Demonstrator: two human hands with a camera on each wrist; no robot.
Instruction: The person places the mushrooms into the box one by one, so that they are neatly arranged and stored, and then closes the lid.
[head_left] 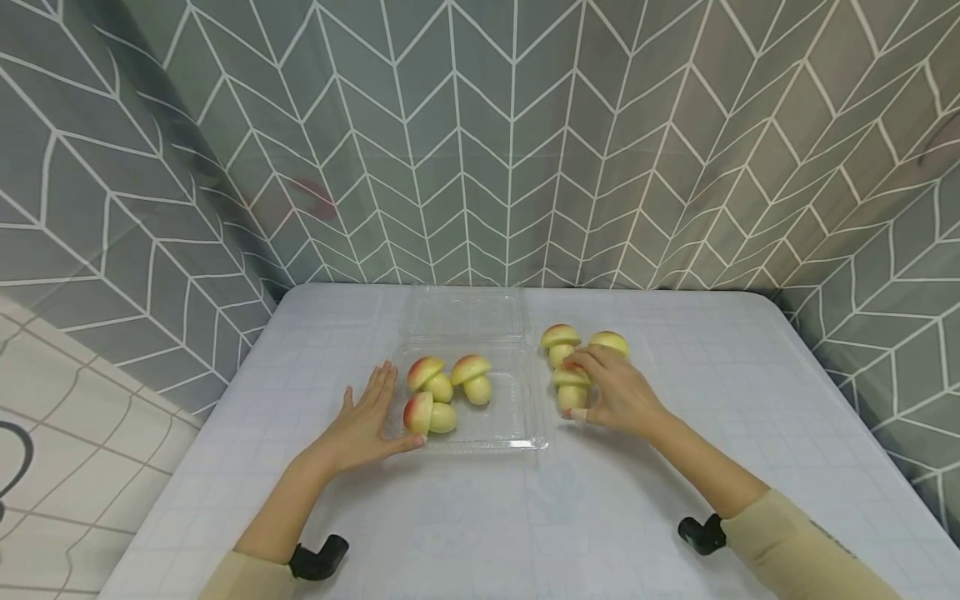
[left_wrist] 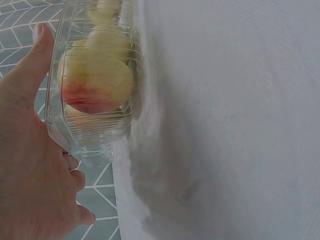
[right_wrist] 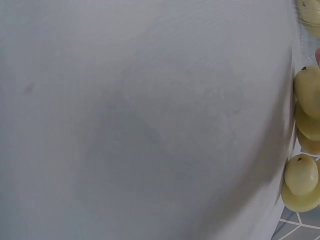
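Observation:
In the head view, a clear plastic clamshell box (head_left: 510, 417) lies with its lid (head_left: 465, 315) folded back. Three toy mushrooms, yellow with reddish caps, are inside, one being the front toy mushroom (head_left: 442, 418). My left hand (head_left: 363, 429) rests against the box's left side, fingers straight, thumb at the front corner. To the right of the box, my right hand (head_left: 618, 392) holds a toy mushroom (head_left: 572, 396) by cap and stem, fingers curved over it. Beyond stand another toy mushroom (head_left: 560, 337) and a partly covered one (head_left: 610, 341). The right wrist view shows toy mushrooms (right_wrist: 301, 175) at its edge.
A white cloth covers the table (head_left: 465, 517). Behind it hangs a grey curtain (head_left: 480, 150) with white chevron lines, also along both sides. Each wrist wears a black camera mount (head_left: 318, 558). White tiles (head_left: 67, 467) show at the lower left.

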